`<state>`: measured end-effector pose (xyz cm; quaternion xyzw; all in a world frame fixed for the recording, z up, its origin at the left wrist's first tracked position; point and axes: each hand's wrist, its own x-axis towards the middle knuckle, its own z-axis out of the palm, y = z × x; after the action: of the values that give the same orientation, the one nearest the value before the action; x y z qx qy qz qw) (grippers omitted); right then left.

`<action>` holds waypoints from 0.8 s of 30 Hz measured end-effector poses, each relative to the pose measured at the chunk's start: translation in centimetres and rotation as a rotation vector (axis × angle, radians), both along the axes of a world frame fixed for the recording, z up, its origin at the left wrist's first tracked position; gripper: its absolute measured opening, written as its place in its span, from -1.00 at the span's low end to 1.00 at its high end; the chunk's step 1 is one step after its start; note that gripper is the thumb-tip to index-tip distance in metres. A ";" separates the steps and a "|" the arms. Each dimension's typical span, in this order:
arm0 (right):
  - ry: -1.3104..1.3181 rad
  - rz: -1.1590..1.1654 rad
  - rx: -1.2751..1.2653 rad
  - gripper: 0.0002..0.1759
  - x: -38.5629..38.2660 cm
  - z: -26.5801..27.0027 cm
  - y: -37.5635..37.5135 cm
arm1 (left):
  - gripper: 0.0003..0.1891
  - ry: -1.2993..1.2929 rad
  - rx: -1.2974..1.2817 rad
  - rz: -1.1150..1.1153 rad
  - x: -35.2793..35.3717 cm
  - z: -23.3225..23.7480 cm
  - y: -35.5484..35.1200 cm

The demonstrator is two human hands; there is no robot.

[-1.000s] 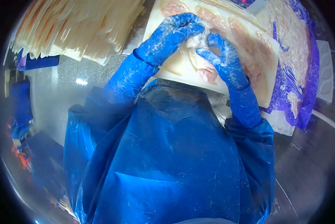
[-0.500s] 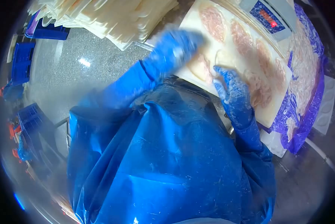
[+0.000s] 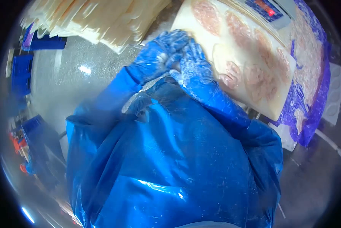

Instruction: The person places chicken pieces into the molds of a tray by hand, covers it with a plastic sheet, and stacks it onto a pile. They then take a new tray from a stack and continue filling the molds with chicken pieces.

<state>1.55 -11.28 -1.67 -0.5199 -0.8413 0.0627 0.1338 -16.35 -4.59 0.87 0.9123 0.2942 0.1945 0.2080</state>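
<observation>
My left hand (image 3: 159, 53) and my right hand (image 3: 195, 66), both in blue gloves smeared with a whitish paste, are pressed together at the near left edge of a white board (image 3: 216, 43). Their fingers are closed against each other, and whatever lies between them is hidden. Flat oval patches of raw pale pink meat (image 3: 206, 17) are spread over the board. Nearest my right hand sits a small lumpy meat portion (image 3: 230, 75); a larger, uneven meat patch (image 3: 259, 83) lies to its right.
A thick stack of pale sheets or boards (image 3: 90, 22) stands at the upper left. Behind the board is a scale with a red display (image 3: 265, 7). To the right, a purple plastic bag (image 3: 318, 95) holds a mass of pale minced meat (image 3: 307, 57). Blue crates (image 3: 23, 74) stand far left.
My right hand has left the meat on the board and moved left to meet my left hand. The small lumpy portion now shows where my right hand was. The view has shifted slightly.
</observation>
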 end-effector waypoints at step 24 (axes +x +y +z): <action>0.875 -0.552 -0.114 -0.78 20.3 8.0 -6.5 | -0.43 0.102 0.117 0.026 4.4 2.2 -5.1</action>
<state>21.89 -17.82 6.29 -0.6540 -0.5336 0.2823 0.4559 -11.91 -9.66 3.12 0.9277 0.3045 0.1673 0.1366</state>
